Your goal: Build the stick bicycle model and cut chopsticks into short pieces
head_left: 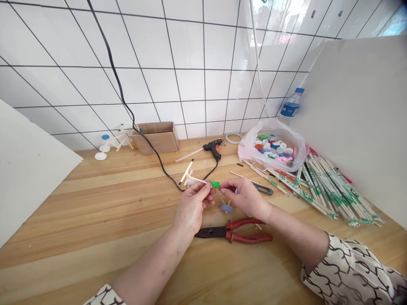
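Observation:
My left hand [194, 204] is closed, its thumb and fingers pinching a light stick frame [197, 180]. A small green piece [215, 184] sticks out at its fingertips; its exact kind is too small to tell. At the green piece's right end, the fingertips of my right hand [246, 195] are pinched together. Below, between the hands, a purple-blue bottle cap [227, 209] sits at the end of thin sticks; part of this assembly is hidden by the fingers. Pliers with red handles [249, 238] lie on the table just under both hands.
A black glue gun [213, 147], a tape roll [233, 137] and a cardboard box [159, 137] stand behind. To the right are a plastic bag [299, 159] of bottle caps, wrapped chopsticks [333, 186] and a grey utility knife [263, 188]. A black cord [152, 150] crosses the wooden table.

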